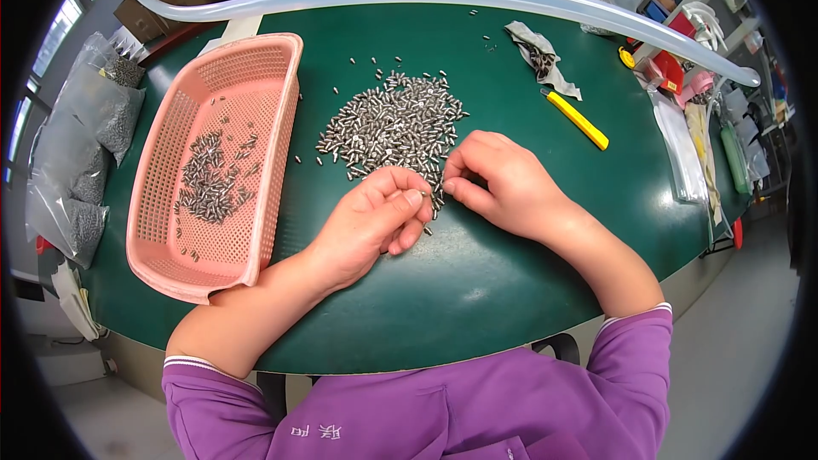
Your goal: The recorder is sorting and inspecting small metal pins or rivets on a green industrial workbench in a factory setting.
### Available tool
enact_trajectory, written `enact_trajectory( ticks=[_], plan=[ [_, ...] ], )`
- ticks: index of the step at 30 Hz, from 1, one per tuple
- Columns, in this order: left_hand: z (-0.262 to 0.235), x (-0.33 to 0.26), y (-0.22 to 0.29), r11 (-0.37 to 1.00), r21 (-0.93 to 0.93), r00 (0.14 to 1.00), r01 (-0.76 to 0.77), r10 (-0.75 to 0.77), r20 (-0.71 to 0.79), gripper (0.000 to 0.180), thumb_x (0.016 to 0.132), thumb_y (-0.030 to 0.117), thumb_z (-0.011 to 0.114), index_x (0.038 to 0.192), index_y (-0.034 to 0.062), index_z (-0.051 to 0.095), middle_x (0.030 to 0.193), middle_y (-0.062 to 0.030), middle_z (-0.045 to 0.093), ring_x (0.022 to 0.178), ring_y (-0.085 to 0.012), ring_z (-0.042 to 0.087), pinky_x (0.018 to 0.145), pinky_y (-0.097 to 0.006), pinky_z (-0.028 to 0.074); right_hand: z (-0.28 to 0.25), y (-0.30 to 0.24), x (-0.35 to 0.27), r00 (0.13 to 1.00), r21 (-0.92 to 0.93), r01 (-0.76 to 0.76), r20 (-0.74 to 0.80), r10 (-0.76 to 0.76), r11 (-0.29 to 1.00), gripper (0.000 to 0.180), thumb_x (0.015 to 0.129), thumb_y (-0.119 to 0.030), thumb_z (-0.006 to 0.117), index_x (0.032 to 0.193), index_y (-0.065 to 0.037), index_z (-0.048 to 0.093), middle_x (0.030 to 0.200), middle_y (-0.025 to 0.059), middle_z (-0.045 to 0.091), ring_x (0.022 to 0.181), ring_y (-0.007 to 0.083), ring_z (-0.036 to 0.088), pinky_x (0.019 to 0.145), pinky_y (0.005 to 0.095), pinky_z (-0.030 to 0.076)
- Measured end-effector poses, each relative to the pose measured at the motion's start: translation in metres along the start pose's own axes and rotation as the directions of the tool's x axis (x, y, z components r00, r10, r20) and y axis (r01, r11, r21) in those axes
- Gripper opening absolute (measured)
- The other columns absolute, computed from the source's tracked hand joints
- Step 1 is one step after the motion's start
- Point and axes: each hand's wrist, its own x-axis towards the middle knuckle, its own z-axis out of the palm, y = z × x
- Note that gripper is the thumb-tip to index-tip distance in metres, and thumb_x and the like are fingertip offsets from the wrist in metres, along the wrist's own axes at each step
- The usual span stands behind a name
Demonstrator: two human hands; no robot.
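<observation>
Both hands' grip (433,189) touches the pin pile (392,126).

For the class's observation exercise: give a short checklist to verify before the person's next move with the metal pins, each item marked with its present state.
1. Pile of pins within reach of both hands: ok.
2. Left hand pinching a pin: cannot tell, too small.
3. Right hand fingertips at the pile's near edge: ok.
4. Pink basket on the left, open, with some pins inside: ok.
5. Yellow knife apart from both hands: ok.
6. Stray pins lie scattered around the pile: not ok.
</observation>
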Motion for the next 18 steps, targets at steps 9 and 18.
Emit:
enact_trajectory(
  ticks=[9,18],
  plan=[
    [0.001,0.0,0.001,0.999,0.036,0.999,0.03,-0.03,0.02,0.016,0.093,0.014,0.049,0.105,0.0032,0.049,0.085,-0.005,0.056,0.057,-0.0054,0.043,0.047,-0.018,0.033,0.001,-0.019,-0.002,0.994,0.608,-0.103,0.032,0.105,0.787,0.006,0.081,-0.006,0.065,0.084,-0.005,0.06,0.084,0.002,0.054,0.074,0.0108,0.053,0.063,0.0251,0.045],
    [0.002,-0.001,0.002,0.998,0.045,0.999,0.037,-0.038,0.01,0.014,0.094,0.016,0.048,0.101,0.0045,0.052,0.08,-0.0035,0.056,0.054,-0.0043,0.041,0.045,-0.017,0.031,0.003,-0.014,0.001,0.989,0.558,-0.096,-0.038,0.14,0.825,0.01,0.08,-0.005,0.064,0.09,-0.004,0.061,0.084,0.0036,0.055,0.073,0.0112,0.055,0.063,0.0238,0.046]
  ],
)
